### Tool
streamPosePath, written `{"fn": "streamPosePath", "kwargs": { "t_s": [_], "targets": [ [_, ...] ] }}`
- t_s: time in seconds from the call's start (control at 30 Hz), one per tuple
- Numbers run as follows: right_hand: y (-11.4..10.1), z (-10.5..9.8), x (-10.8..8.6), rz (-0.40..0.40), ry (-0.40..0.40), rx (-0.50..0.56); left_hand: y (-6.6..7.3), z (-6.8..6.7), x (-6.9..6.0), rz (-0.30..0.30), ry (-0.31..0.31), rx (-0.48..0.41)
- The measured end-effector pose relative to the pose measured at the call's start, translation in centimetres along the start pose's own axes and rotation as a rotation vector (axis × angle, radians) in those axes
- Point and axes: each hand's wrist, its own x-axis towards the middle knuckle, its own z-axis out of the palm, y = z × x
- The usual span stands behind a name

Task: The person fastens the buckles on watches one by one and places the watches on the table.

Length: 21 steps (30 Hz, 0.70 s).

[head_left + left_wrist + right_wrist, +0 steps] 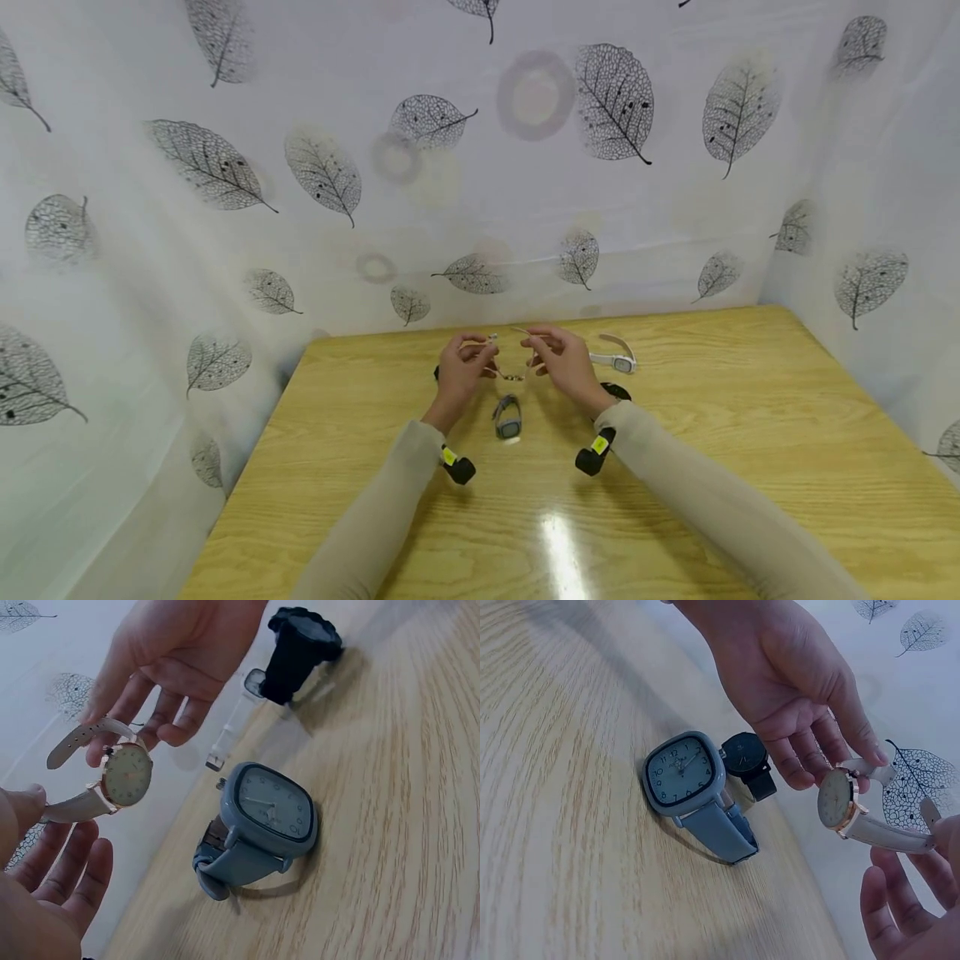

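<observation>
Between both hands hangs a wristwatch (513,378) with a round pale dial, rose-gold case and light strap, its strap unfastened. My left hand (461,368) pinches one strap half between thumb and fingers. The other half, with punched holes, is pinched by my right hand (564,365). In the left wrist view the wristwatch (126,775) shows its dial, and in the right wrist view the wristwatch (835,797) is seen from the side. Below the hands, a blue-grey square watch (508,427) stands on the table with its strap looped.
On the wooden table (360,433), a white watch (623,364) lies beyond the right hand. A black watch (618,391) sits by the right wrist; another black watch (745,754) stands near the left hand. A leaf-patterned curtain (480,183) rises behind the table.
</observation>
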Motion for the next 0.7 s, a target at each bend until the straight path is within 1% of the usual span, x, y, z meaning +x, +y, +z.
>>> {"fn": "streamPosePath", "kwargs": {
  "t_s": [0.07,0.23,0.33,0.5,0.7],
  "targets": [
    [-0.06,-0.09,-0.12,0.008,-0.011,0.007,0.05,-0.1,0.06,-0.023,-0.004,-0.005],
    [-0.2,-0.28,-0.33,0.045,-0.034,0.027,0.04,-0.43,0.26,-0.118,-0.001,-0.031],
    [-0.25,-0.35,-0.41,0.067,-0.041,0.024,0.04,-0.64,0.25,-0.153,0.002,-0.039],
    [-0.4,-0.32,-0.56,0.087,-0.042,0.027,0.16,-0.76,0.05,-0.169,0.005,-0.03],
    [-0.27,-0.05,-0.63,0.1,-0.04,0.037,0.23,-0.47,-0.2,-0.136,0.022,-0.019]
  ]
}}
